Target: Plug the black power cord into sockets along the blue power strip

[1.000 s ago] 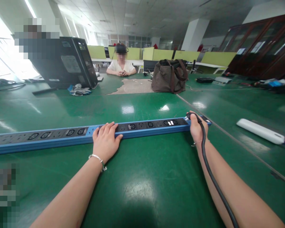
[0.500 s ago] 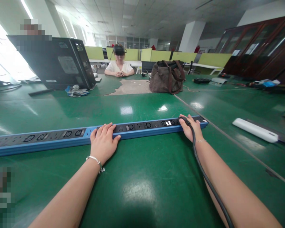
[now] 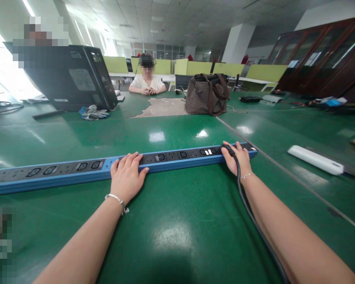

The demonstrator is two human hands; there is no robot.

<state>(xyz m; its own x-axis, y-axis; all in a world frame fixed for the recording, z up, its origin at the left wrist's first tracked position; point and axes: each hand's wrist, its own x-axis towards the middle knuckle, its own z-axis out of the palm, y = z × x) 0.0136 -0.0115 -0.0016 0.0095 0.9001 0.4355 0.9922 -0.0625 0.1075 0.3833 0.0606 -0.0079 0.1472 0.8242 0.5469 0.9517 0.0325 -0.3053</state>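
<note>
A long blue power strip (image 3: pixel 177 162) with black sockets lies across the green table in front of me. My left hand (image 3: pixel 127 174) holds it near the middle, fingers over the top and thumb along the front side. At the right end, my right hand (image 3: pixel 239 161) is closed round a black plug (image 3: pixel 228 149), which sits at a socket of the strip. My fingers partly cover the plug, so I cannot tell how deep it is in. Its black cord (image 3: pixel 245 199) runs down along my right forearm towards me.
The green table (image 3: pixel 171 205) carries a white oblong device (image 3: pixel 315 159) at right, a brown bag (image 3: pixel 205 96) at the back, and gloves (image 3: pixel 94 113) beside a black computer case (image 3: pixel 77 81). A person (image 3: pixel 147 81) sits opposite. A seam crosses the table at right.
The view has shifted very slightly. Both hands keep their places on the power strip and the plug, and nothing else has visibly moved.
</note>
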